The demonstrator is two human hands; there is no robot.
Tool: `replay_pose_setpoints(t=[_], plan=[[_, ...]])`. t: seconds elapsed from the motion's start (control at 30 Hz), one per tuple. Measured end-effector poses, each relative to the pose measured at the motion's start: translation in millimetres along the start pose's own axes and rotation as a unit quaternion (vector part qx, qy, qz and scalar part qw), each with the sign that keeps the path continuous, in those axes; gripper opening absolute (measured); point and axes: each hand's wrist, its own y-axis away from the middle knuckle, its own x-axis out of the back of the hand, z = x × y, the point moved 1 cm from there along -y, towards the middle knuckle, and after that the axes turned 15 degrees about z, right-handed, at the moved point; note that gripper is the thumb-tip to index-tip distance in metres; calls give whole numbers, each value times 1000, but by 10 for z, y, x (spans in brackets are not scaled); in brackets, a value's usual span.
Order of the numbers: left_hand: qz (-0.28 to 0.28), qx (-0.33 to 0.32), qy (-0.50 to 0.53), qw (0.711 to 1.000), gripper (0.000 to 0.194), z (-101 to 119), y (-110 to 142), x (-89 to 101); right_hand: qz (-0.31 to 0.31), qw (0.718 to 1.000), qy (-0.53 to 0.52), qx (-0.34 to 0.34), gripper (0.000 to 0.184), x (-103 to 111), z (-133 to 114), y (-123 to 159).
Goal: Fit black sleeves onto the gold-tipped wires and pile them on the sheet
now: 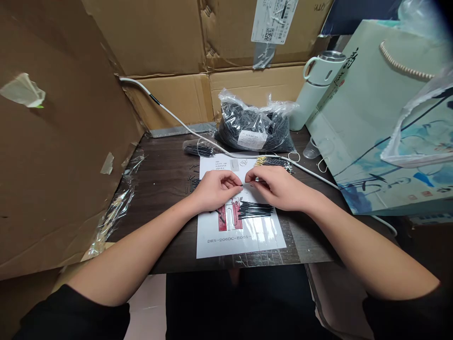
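My left hand (217, 190) is closed in a pinch above the printed sheet (264, 238), with a small black tube (241, 185) just showing at its fingertips. Facing it, my right hand (279, 186) pinches a thin wire, mostly hidden by the fingers; its end points at the left fingertips. Below the hands, a row of black wires (256, 210) lies on the sheet. Short black tubes (193, 183) are scattered left of my left hand, and a few lie on the sheet. Beyond my right hand lies a bundle of wires with gold-coloured ends (271, 161).
A clear bag full of black pieces (255, 125) stands at the back, beside a pale green bottle (314, 89). A white cable (184, 123) crosses the table (159, 231). Cardboard walls (63, 141) close off the left and back; a paper bag (375, 123) stands right.
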Motion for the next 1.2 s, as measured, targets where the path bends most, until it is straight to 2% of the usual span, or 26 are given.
replay_pose_setpoints(t=[0.23,0.67,0.9,1.2], plan=[[-5,-6,8,1000,21,-3,6,-13,-23,997,-42,-54,10,-26,-2,14],[-15,-26,9,1000,25,7,29,-8,-41,998,-11,-50,7,2,-43,-5],[-18,-42,-6,999,23,10,28,-8,-8,1000,12,-10,13,49,-45,-27],[-18,-45,-14,999,24,18,44,-3,-15,998,-10,-57,7,52,-50,-31]])
